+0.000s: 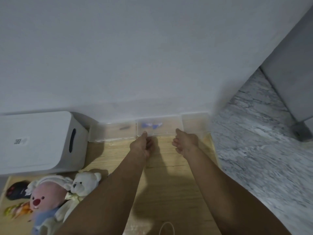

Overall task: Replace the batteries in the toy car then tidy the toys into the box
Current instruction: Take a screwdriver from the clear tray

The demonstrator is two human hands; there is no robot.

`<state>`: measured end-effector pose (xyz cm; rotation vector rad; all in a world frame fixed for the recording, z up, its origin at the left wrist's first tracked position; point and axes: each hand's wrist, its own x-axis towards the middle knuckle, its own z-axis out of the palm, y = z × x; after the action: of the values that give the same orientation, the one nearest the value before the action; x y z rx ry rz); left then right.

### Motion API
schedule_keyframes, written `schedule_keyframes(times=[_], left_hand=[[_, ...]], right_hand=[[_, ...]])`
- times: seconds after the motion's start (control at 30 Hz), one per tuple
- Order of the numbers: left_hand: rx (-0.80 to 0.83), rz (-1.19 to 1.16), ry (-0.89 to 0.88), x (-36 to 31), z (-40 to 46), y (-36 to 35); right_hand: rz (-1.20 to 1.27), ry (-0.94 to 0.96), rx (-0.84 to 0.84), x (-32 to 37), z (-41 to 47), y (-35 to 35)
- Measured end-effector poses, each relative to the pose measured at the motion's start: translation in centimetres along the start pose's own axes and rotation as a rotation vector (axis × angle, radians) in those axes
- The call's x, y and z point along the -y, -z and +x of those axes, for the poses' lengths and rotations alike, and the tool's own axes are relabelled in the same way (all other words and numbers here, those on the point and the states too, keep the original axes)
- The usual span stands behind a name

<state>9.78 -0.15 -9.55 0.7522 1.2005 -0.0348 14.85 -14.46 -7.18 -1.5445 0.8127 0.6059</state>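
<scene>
Three clear plastic trays stand in a row against the wall. The middle tray [169,131] holds small blue items [151,125], and the left tray [101,133] holds a thin dark stick. My left hand [141,145] has its thumb on the middle tray's front rim, with the fingers curled just below it. By the tray's right front corner, my right hand [185,143] has loosely curled fingers and holds nothing. A black toy car [17,189] lies at the far left. The white lidded storage box [39,141] stands behind it.
A pink plush [47,199] and a white teddy bear [84,183] lie on the wooden surface [169,184] in front of the box, with a colourful toy [16,209] beside them. Grey marbled floor [262,141] borders the wood on the right. The view is blurred.
</scene>
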Motion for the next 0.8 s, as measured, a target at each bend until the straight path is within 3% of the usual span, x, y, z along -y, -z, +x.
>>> schedule_keyframes(times=[0.1, 0.37, 0.8], left_hand=[[0.012, 0.017, -0.008, 0.0, 0.1, -0.1], [0.093, -0.069, 0.031, -0.2, -0.3, 0.1], [0.099, -0.151, 0.056, -1.2, -1.6, -0.5]], right_hand=[[0.077, -0.108, 0.126, 0.2, -0.4, -1.1], [0.134, -0.153, 0.097, 0.1, -0.4, -1.9], [0.143, -0.061, 0.044, 0.3, -1.0, -1.8]])
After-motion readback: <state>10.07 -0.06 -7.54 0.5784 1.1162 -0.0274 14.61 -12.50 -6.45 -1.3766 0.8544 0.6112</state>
